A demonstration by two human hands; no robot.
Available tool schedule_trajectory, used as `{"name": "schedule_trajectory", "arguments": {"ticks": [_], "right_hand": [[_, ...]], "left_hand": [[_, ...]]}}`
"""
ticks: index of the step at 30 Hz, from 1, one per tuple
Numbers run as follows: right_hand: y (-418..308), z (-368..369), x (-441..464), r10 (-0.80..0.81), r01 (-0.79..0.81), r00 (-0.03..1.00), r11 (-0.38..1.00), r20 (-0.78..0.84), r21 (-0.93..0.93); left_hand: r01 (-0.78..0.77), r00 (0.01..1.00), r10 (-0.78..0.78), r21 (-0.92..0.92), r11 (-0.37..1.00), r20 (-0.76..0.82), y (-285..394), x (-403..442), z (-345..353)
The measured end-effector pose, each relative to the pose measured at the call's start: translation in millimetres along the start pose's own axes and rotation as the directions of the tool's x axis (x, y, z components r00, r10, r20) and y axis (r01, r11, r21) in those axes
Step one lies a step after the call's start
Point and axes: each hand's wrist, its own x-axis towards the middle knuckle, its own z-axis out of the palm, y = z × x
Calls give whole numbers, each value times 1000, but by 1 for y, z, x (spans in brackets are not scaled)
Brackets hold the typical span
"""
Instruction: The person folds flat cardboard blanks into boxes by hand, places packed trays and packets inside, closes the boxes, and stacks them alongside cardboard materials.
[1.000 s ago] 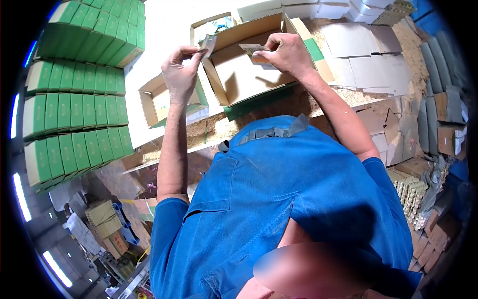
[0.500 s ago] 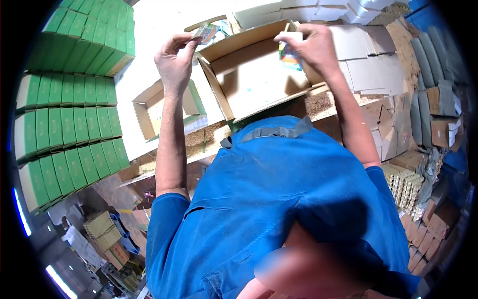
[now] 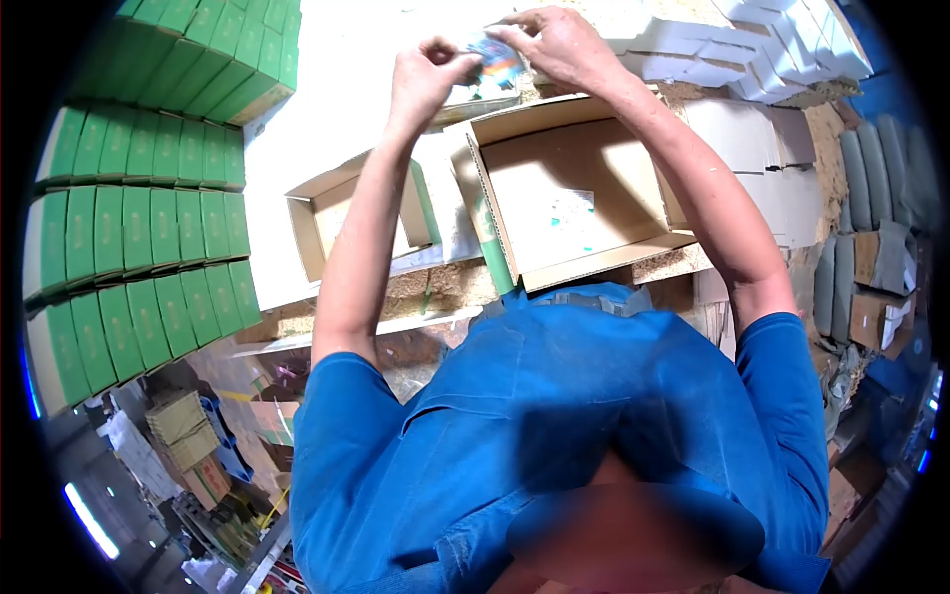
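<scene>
Near the top centre, my left hand (image 3: 427, 81) and my right hand (image 3: 562, 48) are close together over a small tray. Between them is a small printed packet (image 3: 498, 57), blurred, with blue and orange on it. The fingers of my left hand pinch its left side; those of my right hand close at its upper right. Below my right hand lies the large open cardboard box (image 3: 584, 178), with a white printed piece (image 3: 572, 210) on its bottom. A smaller open box (image 3: 341, 203) sits left of it, behind my left forearm.
Green boxes (image 3: 139, 233) stand in stacked rows at the left. White cartons (image 3: 693, 45) line the back right, with flat cardboard sheets (image 3: 757, 158) in front of them. Grey rolled bundles (image 3: 871, 178) are at the far right. The small tray (image 3: 475, 107) holds more packets.
Both hands have moved up and together over the small tray, from apart on either side of the large box. A white printed piece now lies in the large box, which appears lower in view.
</scene>
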Motion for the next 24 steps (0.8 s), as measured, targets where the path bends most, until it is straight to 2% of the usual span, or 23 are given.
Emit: {"name": "schedule_trajectory", "arguments": {"ticks": [1, 3, 4, 5, 6, 7, 8, 9, 11, 12, 15, 17, 19, 21, 23, 24], "right_hand": [[-2, -9, 2, 120, -132, 988, 983, 96, 125], [29, 0, 4, -24, 30, 996, 997, -80, 72], [34, -8, -5, -27, 30, 998, 998, -63, 54], [33, -19, -15, 105, -111, 993, 990, 62, 89], [38, -23, -29, 64, -66, 998, 993, 18, 98], [43, -27, -43, 138, -150, 988, 967, 73, 205], [40, -36, -58, 188, -205, 976, 961, 105, 186], [43, -42, -74, 136, -145, 989, 975, 64, 168], [38, -63, -103, 155, -160, 987, 956, 40, 244], [36, -71, -115, 158, -151, 987, 973, -26, 176], [42, -93, -149, 300, -235, 946, 895, -125, 379], [43, -105, -171, 319, -242, 933, 897, -164, 370], [52, -111, -185, 327, -236, 921, 899, -210, 368], [70, -103, -207, 439, -314, 874, 837, -208, 447], [99, -96, -225, 461, -349, 875, 813, -148, 467], [111, -90, -233, 496, -358, 868, 653, -20, 667]], "left_hand": [[82, 997, -82, -90, 993, 4, -22, 19, -13], [167, 980, -175, -84, 982, -98, -76, 54, -32], [167, 979, -176, -88, 982, -100, -97, 66, -38], [268, 959, -267, -1, 963, -100, -116, 76, -42], [363, 929, -354, 87, 928, -108, -138, 87, -46], [395, 916, -372, 185, 900, -146, -166, 99, -53], [389, 920, -339, 341, 856, -197, -165, 97, -52], [381, 923, -299, 486, 786, -241, -166, 95, -50], [411, 911, -316, 524, 746, -264, -184, 101, -50], [440, 898, -329, 560, 702, -294, -192, 103, -53], [477, 878, -326, 599, 643, -350, -203, 106, -64], [495, 867, -323, 587, 641, -378, -192, 97, -65], [264, 952, -4, 814, 517, -305, -183, 87, -65], [265, 955, -28, 805, 531, -295, -150, 67, -62], [271, 951, -113, 602, 751, -287, -114, 42, -55], [268, 963, -221, 470, 841, -153, -83, 20, -49]]}}
